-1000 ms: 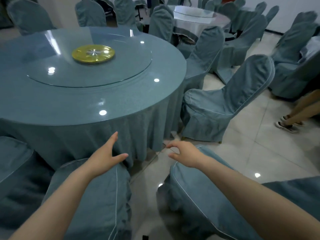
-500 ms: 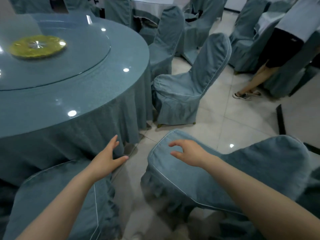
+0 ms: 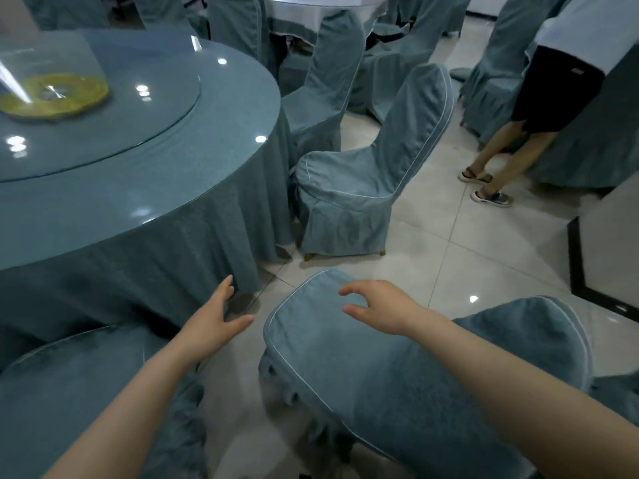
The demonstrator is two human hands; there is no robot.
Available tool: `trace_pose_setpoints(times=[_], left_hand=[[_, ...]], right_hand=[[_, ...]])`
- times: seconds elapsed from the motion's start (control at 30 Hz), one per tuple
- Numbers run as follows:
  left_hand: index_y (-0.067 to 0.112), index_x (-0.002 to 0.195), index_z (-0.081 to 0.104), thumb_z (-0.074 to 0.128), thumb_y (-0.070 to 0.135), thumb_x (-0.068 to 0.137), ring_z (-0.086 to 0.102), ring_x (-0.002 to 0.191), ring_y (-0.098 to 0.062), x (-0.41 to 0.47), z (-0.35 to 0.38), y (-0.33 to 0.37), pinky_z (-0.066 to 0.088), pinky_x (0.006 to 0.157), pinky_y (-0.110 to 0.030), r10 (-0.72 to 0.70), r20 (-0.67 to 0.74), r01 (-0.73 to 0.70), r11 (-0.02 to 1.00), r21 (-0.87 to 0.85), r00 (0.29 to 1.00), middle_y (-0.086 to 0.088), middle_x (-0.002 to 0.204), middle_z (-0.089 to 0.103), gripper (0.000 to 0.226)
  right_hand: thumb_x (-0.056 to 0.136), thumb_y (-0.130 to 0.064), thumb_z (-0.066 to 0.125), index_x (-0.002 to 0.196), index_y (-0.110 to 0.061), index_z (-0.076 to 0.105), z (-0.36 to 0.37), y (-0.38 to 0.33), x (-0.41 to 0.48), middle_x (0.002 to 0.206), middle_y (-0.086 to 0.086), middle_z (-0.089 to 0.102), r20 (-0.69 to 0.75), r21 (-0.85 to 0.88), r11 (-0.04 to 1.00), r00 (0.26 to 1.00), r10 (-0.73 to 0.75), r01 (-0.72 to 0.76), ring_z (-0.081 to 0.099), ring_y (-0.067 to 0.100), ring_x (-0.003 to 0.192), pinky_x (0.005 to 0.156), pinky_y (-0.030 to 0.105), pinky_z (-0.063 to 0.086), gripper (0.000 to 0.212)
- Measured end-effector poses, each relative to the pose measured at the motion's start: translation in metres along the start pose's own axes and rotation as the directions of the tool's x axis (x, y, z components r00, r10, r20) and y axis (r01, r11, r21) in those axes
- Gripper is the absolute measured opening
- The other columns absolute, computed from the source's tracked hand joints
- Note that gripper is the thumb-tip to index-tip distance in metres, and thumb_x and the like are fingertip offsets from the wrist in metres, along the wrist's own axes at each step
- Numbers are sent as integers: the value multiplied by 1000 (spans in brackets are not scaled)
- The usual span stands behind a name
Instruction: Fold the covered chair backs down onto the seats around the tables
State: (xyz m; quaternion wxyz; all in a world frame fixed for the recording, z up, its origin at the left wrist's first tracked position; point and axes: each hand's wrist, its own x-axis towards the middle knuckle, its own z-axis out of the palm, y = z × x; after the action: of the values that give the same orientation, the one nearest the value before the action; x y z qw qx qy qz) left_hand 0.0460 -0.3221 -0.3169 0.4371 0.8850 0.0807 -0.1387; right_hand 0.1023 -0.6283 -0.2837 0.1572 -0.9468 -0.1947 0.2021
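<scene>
Beside the draped table (image 3: 173,188), both hands (image 3: 211,326) (image 3: 380,307) hang open, holding nothing.

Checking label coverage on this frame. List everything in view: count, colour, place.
Round table: 1, blue-grey cloth, glass top, left.
Glass turntable: 1, clear, on round table.
Gold disc: 1, yellow-gold, turntable centre.
Upright chair: 1, blue-grey cover, centre.
Near chair: 1, blue-grey, under right arm.
Low chair: 1, blue-grey, bottom left.
Other chairs: several, count unclear, blue-grey, background.
Far table: 1, pale cloth, top.
Other person: 1, black shorts, right.
Floor: pale tiles.
Left hand: open, by tablecloth hem.
Right hand: open, over near chair.
</scene>
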Motion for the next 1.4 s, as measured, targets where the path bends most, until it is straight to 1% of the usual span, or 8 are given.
trace_pose_setpoints(times=[0.17, 0.57, 0.7, 0.8, 0.97, 1.1, 1.23, 1.4], left_hand=[[25, 151, 8, 69, 31, 84, 27, 139, -11, 8, 20, 7, 23, 106, -22, -31, 23, 31, 1000, -1, 999, 2, 154, 26, 91], [29, 151, 7, 68, 38, 83, 27, 139, -9, 39, 13, 10, 24, 108, -24, -32, 113, 28, 999, 40, 993, 6, 154, 26, 92], [29, 150, 7, 68, 39, 82, 27, 139, -10, 47, 16, 14, 25, 110, -27, -32, 132, 29, 999, 27, 991, 5, 154, 26, 92], [25, 151, 7, 68, 34, 84, 27, 139, -10, 51, 19, 18, 23, 109, -24, -13, 144, 9, 1000, 25, 990, 3, 154, 26, 91], [23, 151, 7, 67, 30, 86, 26, 139, -10, 59, 18, 29, 21, 107, -22, 10, 122, -12, 1000, 10, 992, 2, 155, 24, 89], [23, 151, 7, 66, 27, 86, 26, 140, -12, 66, 18, 41, 20, 105, -19, 25, 104, -25, 1000, 2, 994, -1, 155, 23, 87], [27, 151, 7, 65, 32, 87, 27, 139, -12, 75, 16, 54, 28, 108, -28, 35, 96, -39, 998, 48, 995, 4, 154, 24, 86], [29, 150, 11, 62, 35, 88, 30, 137, -11, 93, 11, 71, 27, 109, -29, 57, 64, -63, 994, 84, 996, 6, 153, 28, 80]], right_hand=[[92, -41, 54, 130, -26, 54, -2, 21, 3, 135, -10, 55, 27, -1, 1000, 1000, 8, -8, 50, 14, 122, 103, 28, 38, 41], [94, -40, 52, 133, -26, 51, -2, 15, 12, 138, -10, 52, 4, 31, 996, 997, 83, -83, 50, 13, 120, 100, 26, 36, 41], [94, -41, 51, 134, -27, 50, -7, 21, 19, 139, -11, 51, 0, 41, 994, 995, 97, -97, 48, 13, 125, 105, 29, 37, 42], [93, -42, 52, 133, -28, 50, -8, 24, 19, 139, -11, 50, -10, 57, 993, 995, 101, -100, 47, 13, 126, 105, 30, 37, 42], [93, -41, 52, 133, -27, 51, -19, 31, 19, 138, -11, 51, -7, 28, 995, 995, 95, -95, 48, 12, 125, 103, 27, 36, 42], [93, -43, 52, 132, -28, 52, -39, 25, 29, 136, -10, 53, -93, 27, 999, 995, 37, -35, 51, 14, 120, 97, 25, 36, 42], [93, -45, 50, 132, -29, 51, -53, 23, 37, 134, -7, 56, -99, -47, 999, 995, -11, 6, 52, 17, 119, 99, 34, 43, 43], [92, -50, 49, 131, -31, 52, -67, 43, 46, 132, -7, 57, -63, -98, 995, 998, -26, 20, 53, 18, 118, 96, 35, 45, 43]])
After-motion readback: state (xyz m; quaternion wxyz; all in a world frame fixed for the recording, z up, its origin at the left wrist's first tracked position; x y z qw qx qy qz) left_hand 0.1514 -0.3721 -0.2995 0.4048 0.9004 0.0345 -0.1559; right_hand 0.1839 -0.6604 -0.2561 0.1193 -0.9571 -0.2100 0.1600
